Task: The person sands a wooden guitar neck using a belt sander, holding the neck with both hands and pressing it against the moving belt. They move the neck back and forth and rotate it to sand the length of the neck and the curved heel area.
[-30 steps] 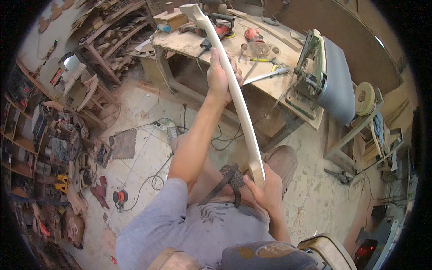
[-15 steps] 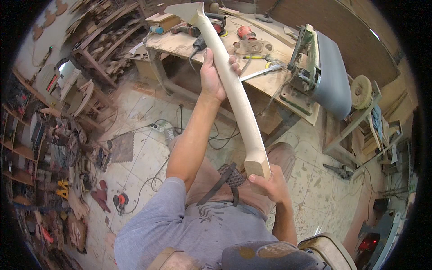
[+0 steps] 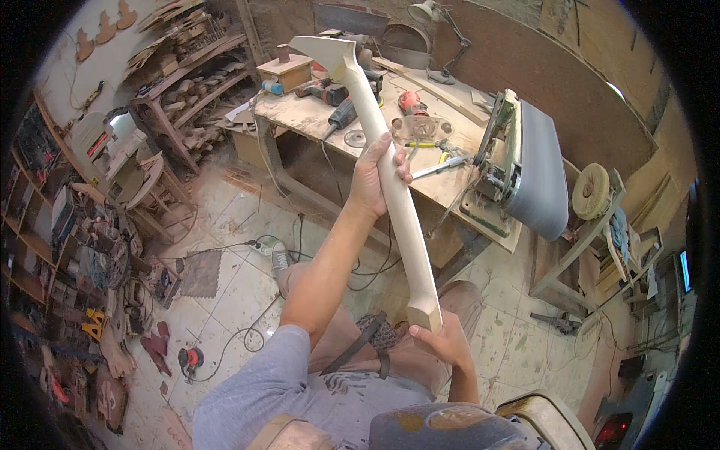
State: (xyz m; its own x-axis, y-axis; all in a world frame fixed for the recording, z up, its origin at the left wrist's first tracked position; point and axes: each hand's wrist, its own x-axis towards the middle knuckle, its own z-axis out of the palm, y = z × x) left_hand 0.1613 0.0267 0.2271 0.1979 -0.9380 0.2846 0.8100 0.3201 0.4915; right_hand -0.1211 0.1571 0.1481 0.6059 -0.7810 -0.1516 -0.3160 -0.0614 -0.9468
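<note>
In the last second we have rolled the pale neck-shaped wooden piece (image 3: 406, 217) in our grip: its narrow edge faced us, and now its broad, rounded side does, with the flared head showing at the top centre-left. Our view has also shifted, so more of the back wall shows. For the work in hand, we judge that this lays the long curved surface open to our eyes.

The piece slants from the upper middle of the frame to just below the centre, held up in the air. Our left hand (image 3: 375, 178) is wrapped around its middle; our right hand (image 3: 445, 339) grips the blocky lower end, thumb on top.

Behind it, the dusty counter (image 3: 296, 120) fills the upper middle, carrying a red power tool (image 3: 412, 103) and a small wooden box (image 3: 286, 73). A belt sander (image 3: 538, 172) stands at its right end, near a round buffing wheel (image 3: 591, 192). We see a rack of wood offcuts (image 3: 187, 94) at upper left, and a red-and-black tool (image 3: 193, 357) on the tiled floor (image 3: 512, 341), lower left.
</note>
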